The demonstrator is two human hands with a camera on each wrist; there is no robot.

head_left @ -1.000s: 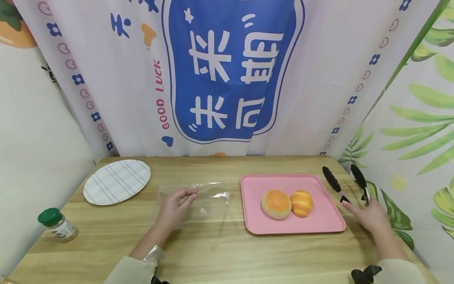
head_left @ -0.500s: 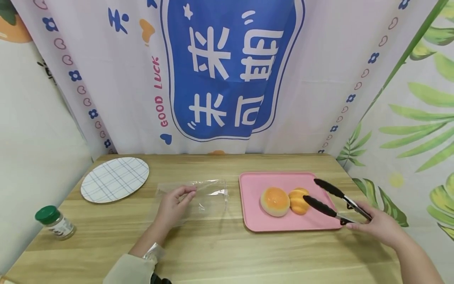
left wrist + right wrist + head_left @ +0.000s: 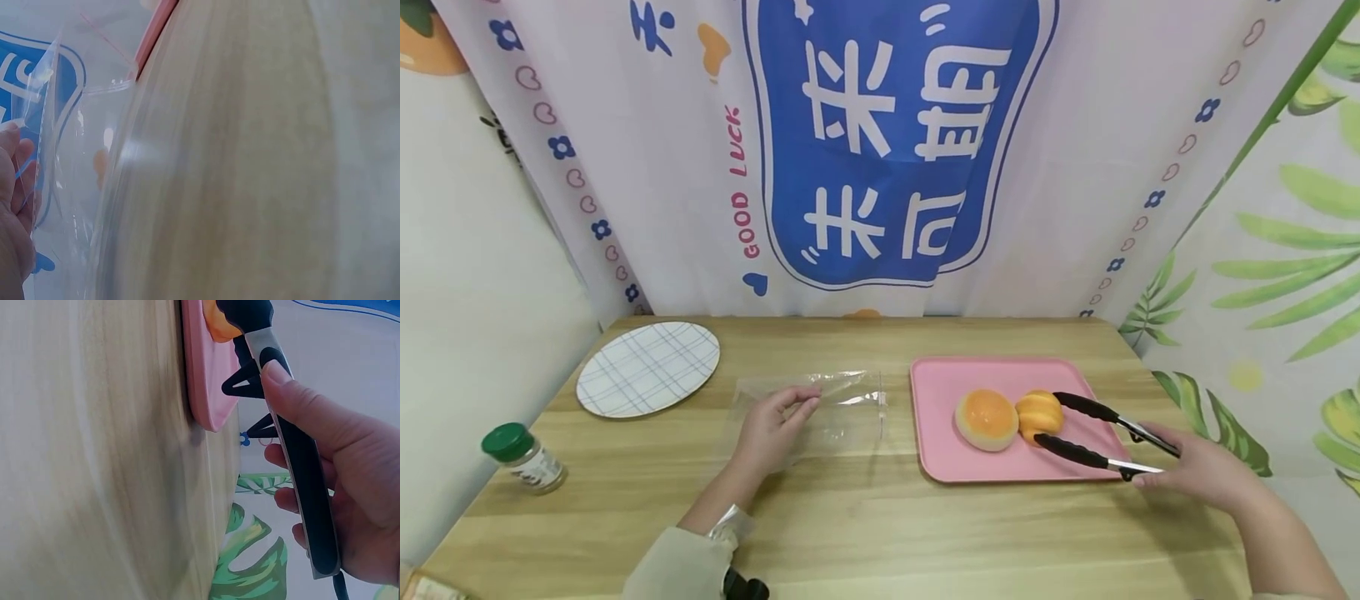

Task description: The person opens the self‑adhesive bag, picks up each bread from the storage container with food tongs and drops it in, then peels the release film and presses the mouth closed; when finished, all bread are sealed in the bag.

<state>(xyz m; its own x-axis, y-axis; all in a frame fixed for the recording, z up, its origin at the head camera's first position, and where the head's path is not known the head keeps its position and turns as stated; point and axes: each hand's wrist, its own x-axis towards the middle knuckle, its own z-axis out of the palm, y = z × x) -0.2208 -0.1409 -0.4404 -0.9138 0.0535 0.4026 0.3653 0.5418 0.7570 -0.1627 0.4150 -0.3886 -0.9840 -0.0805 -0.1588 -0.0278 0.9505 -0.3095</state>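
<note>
My left hand (image 3: 775, 429) pinches the edge of a clear plastic bag (image 3: 846, 421) between thumb and fingers; the left wrist view shows the film (image 3: 78, 187) lifted at the fingertips. In my right hand (image 3: 1198, 471) I hold black-tipped metal tongs (image 3: 1075, 452), thumb on one arm and fingers round the other in the right wrist view (image 3: 306, 481). The tongs' spread tips stand on either side of a small ridged yellow bread roll (image 3: 1040, 415). Beside that roll, touching it, lies a round bun (image 3: 987, 419). Both breads are on a pink tray (image 3: 943, 467).
A checked oval plate (image 3: 647, 371) lies at the back left of the wooden table (image 3: 865, 533). Near the left edge stands a green-lidded jar (image 3: 523, 458). A printed curtain (image 3: 1037, 233) hangs behind the table.
My right hand has brought the tongs leftward from beyond the tray's right side, over the tray, with their tips now around the yellow roll. The left hand keeps its hold on the bag.
</note>
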